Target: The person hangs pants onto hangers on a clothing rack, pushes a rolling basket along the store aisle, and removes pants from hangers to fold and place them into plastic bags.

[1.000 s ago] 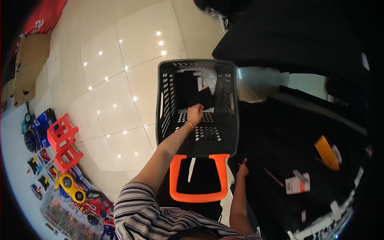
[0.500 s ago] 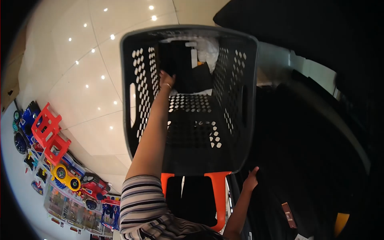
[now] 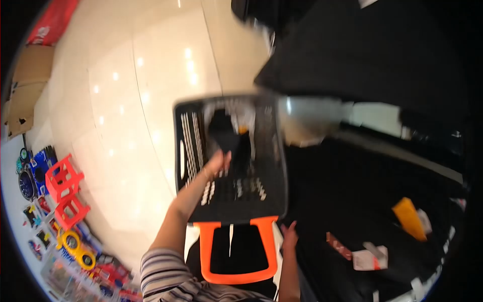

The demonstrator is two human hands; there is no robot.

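Observation:
A dark grey plastic shopping basket [image 3: 282, 176] with perforated sides and an orange handle [image 3: 239, 278] stands in front of me. My left hand [image 3: 219, 162] reaches inside it, fingers closed on the near end of a black cloth item [image 3: 224, 135], possibly a garment. Pale wrapping and a small orange patch show behind that cloth, too blurred to name. My right hand [image 3: 289, 234] is outside, just right of the basket's near corner. Its fingers are apart and hold nothing.
Black cloth items [image 3: 347, 171] spread over the right side, with a brown tag [image 3: 339, 245], a white tag [image 3: 370, 258] and a yellow piece [image 3: 410, 219] on them. Toys and red stools [image 3: 65, 177] line the left, below a cardboard box [image 3: 31, 75]. Pale tiles [image 3: 151, 100] cover the floor.
The basket appears smaller and lower in view. My left hand has drawn nearer to me with the black cloth now in its fingers. My right hand sits slightly lower and further left.

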